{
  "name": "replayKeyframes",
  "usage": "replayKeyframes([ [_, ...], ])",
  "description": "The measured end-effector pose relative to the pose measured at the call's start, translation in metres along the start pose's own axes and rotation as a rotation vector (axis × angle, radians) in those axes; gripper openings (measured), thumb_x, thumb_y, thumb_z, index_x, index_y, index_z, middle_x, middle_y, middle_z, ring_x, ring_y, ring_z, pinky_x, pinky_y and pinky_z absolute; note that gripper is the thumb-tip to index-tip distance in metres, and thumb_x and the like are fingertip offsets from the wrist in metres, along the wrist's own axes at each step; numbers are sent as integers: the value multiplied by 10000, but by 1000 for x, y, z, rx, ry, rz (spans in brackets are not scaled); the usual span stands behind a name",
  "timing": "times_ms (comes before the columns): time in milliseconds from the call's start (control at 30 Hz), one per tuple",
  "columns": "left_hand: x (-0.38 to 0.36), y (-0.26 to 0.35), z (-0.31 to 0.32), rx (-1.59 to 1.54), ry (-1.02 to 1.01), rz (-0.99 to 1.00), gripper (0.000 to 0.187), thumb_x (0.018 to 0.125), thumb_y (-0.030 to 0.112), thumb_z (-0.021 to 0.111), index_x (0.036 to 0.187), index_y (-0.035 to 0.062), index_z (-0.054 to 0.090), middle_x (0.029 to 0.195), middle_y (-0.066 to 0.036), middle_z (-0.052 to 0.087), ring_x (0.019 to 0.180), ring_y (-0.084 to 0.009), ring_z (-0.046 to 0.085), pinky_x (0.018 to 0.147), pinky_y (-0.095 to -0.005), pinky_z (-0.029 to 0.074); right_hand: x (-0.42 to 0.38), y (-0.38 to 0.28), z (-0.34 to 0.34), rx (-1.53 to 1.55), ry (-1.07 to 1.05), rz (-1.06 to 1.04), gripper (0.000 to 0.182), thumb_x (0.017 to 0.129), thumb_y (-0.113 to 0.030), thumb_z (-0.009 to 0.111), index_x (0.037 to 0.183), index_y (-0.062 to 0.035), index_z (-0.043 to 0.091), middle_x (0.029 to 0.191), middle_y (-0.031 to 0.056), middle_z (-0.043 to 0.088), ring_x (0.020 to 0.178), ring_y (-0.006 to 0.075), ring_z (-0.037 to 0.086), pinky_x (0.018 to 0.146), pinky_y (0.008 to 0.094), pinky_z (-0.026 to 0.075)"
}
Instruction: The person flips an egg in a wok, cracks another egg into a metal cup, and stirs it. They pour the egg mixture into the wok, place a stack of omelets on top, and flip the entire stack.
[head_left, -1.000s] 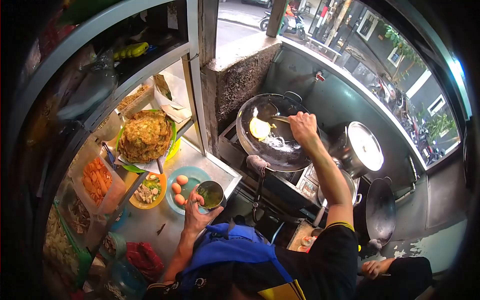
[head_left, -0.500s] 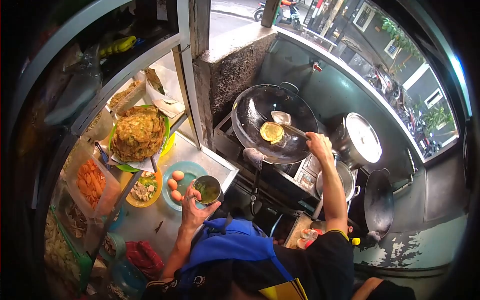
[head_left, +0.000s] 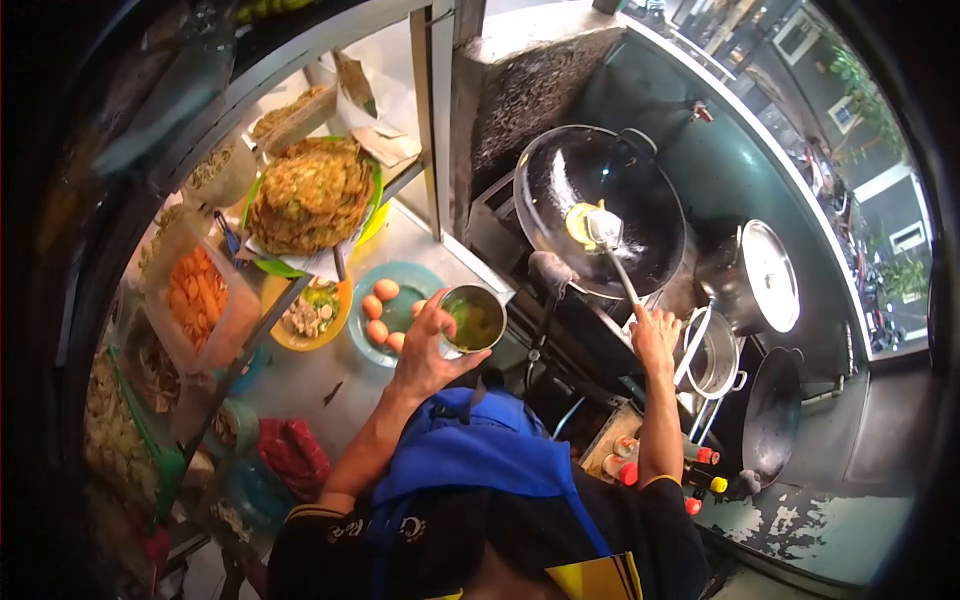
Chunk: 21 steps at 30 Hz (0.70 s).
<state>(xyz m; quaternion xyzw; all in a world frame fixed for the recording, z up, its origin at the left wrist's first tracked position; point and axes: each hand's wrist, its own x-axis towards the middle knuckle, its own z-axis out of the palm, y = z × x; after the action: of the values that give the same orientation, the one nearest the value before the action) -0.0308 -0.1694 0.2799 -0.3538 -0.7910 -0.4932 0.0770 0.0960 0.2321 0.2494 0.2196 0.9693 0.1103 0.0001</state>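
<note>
A metal cup (head_left: 474, 318) with a greenish-yellow mixture inside is in my left hand (head_left: 432, 352), beside a blue plate (head_left: 412, 272) with several brown eggs (head_left: 377, 331). My right hand (head_left: 655, 340) grips the handle of a metal spatula (head_left: 622, 275). The spatula's head lies over part of a round yellow egg piece (head_left: 578, 226) in the large black wok (head_left: 650, 200). A cloth-wrapped wok handle (head_left: 551, 271) points toward me.
Fried food is heaped on a green plate (head_left: 264, 265). Nearby are a yellow plate of meat (head_left: 312, 312) and a tub of carrots (head_left: 198, 300). A lidded pot (head_left: 770, 275), an open pot (head_left: 712, 355), a second wok (head_left: 772, 415) and sauce bottles (head_left: 620, 469) stand at the right.
The view has shifted, with the scene lower and further right. The spatula head has moved from beside the egg piece onto it, and my right hand is nearer my body.
</note>
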Motion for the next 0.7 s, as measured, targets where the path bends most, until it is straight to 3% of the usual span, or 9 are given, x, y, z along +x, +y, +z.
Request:
replayKeyframes([
  [67, 14, 3, 2, 18, -16, 99, 632, 678, 233, 921, 1081, 78, 459, 1004, -120, 541, 1234, -418, 559, 1005, -495, 461, -6, -48, -55, 261, 369, -117, 260, 819, -203, 752, 1063, -131, 699, 1017, 120, 700, 1006, 306, 621, 849, 451, 446],
  [133, 18, 4, 7, 32, -72, 103, 602, 682, 225, 912, 1063, 77, 470, 1045, -141, 566, 1233, -424, 560, 993, -499, 468, -4, -102, -110, 722, 329, -446, 415, 780, -249, 801, 1158, -122, 688, 859, 91, 704, 753, 319, 674, 683, 429, 524],
  [200, 26, 7, 16, 76, -126, 18, 548, 672, 208, 892, 1025, 73, 495, 1216, -206, 574, 1232, -432, 554, 978, -494, 477, -26, -147, -155, 1071, 39, -630, 633, 747, -346, 837, 1308, -149, 619, 905, 92, 703, 833, 277, 675, 723, 417, 497],
  [233, 30, 10, 17, 75, -142, 28, 548, 672, 208, 892, 1025, 73, 495, 1216, -206, 574, 1232, -432, 554, 978, -494, 477, -33, -165, -156, 992, -23, -705, 538, 825, -358, 770, 1291, -153, 596, 909, 83, 690, 853, 260, 663, 714, 406, 447],
  [367, 34, 13, 23, 131, -210, 52, 561, 640, 205, 882, 1059, 63, 537, 1381, -252, 488, 1237, -447, 532, 997, -481, 477, -15, -185, -144, 946, 234, -646, 188, 922, -210, 650, 1076, -107, 621, 825, 68, 660, 761, 259, 641, 664, 374, 413],
  [500, 33, 14, 28, 61, -231, 27, 668, 615, 189, 900, 1153, 48, 531, 1377, -254, 490, 1252, -439, 529, 1024, -481, 470, -11, -173, -150, 1072, 119, -615, 157, 939, -150, 592, 1081, -84, 605, 854, 106, 674, 759, 322, 645, 671, 400, 461],
  [567, 32, 9, 31, 20, -191, 98, 763, 616, 174, 908, 1235, 38, 482, 1384, -248, 492, 1260, -427, 532, 1031, -476, 471, -8, -169, -148, 1170, 113, -634, 145, 950, -130, 603, 1074, -55, 608, 823, 92, 676, 698, 255, 643, 639, 359, 486],
  [667, 37, 15, 25, -24, -140, -5, 846, 631, 161, 906, 1313, 42, 420, 1396, -231, 494, 1276, -410, 528, 1049, -466, 462, -4, -154, -154, 1452, -96, -296, 133, 972, -107, 640, 1073, -23, 622, 774, 44, 665, 714, 71, 591, 636, 261, 486],
  [700, 38, 14, 24, -22, -140, -4, 846, 631, 161, 906, 1313, 42, 420, 1396, -231, 494, 1276, -410, 528, 1049, -466, 462, -4, -148, -164, 1421, -59, -297, 132, 984, -121, 630, 1067, -20, 619, 793, 85, 686, 732, 106, 635, 653, 276, 501],
])
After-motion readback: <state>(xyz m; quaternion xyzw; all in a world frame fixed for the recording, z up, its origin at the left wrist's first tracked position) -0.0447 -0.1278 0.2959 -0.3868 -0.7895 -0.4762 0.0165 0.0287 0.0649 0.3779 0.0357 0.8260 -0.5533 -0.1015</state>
